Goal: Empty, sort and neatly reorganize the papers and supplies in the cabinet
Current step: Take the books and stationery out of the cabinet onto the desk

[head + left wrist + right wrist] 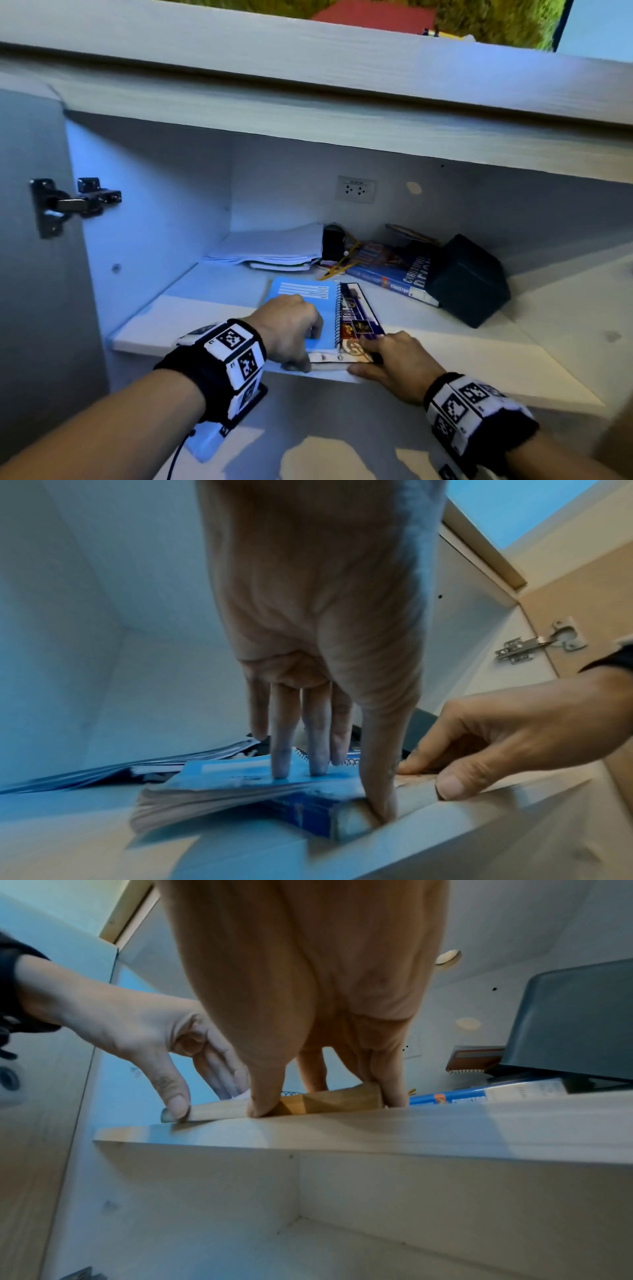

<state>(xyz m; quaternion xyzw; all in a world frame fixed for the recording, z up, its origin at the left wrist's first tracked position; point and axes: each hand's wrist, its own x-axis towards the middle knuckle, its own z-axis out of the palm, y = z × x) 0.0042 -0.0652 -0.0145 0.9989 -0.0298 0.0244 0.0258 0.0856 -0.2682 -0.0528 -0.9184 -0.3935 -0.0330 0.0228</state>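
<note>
The stack of notebooks [329, 322] is lying at the shelf's [445, 359] front edge, long axis running inward, with the left hand [291, 329] pinching its near-left corner and the right hand [394, 359] gripping the near-right, both equally close.

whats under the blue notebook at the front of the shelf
The blue notebook tops a stack: a spiral-bound book shows at its right, thick page edges and a darker blue cover below it in the left wrist view. Both hands grip the stack's front edge; anything lower is covered.

A metal hinge [73, 202] is sitting on the open door's inside; a white outlet [355, 189] is showing on the back wall.
</note>
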